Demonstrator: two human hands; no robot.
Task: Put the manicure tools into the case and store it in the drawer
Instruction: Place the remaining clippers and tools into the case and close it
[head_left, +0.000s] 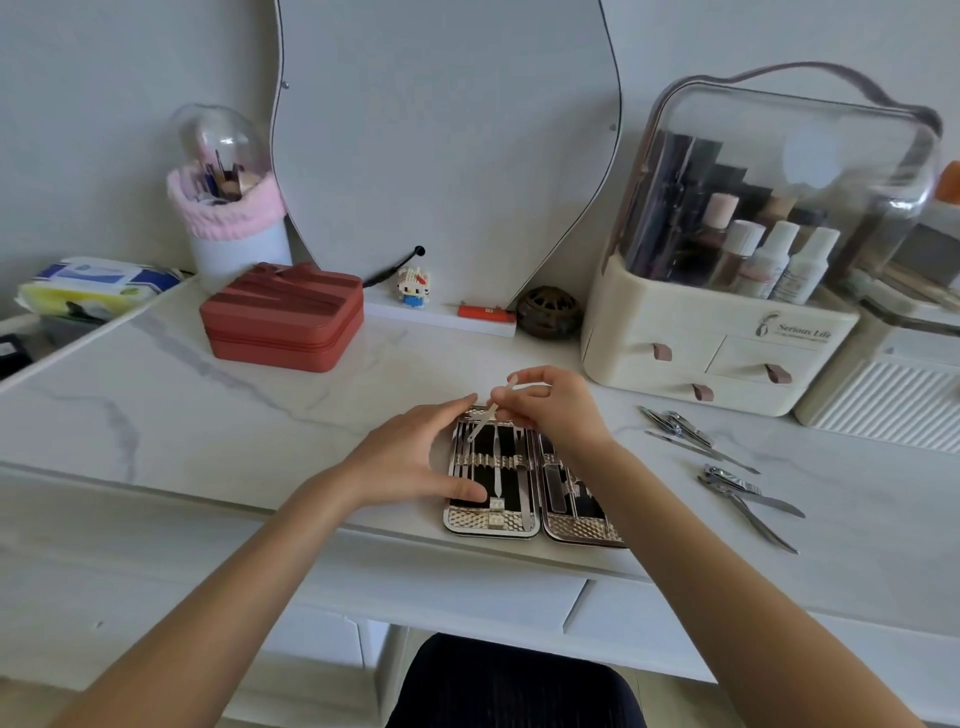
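An open metallic manicure case (524, 522) lies flat at the front edge of the marble desk, with several tools strapped into its black lining. My right hand (556, 410) pinches a thin metal tool (483, 423) that slants down over the case's left half. My left hand (415, 457) rests on the left side of the case, its thumb on the lower lining. To the right of the case, several loose steel tools lie on the desk: a clipper group (675, 426) and another clipper with a file (748, 496).
A red zip box (283, 317) sits at the back left. At the back right stands a cream cosmetics organizer (722, 332) with small drawers. A desk drawer front (467, 597) runs below the desk edge, above a dark stool (511, 680).
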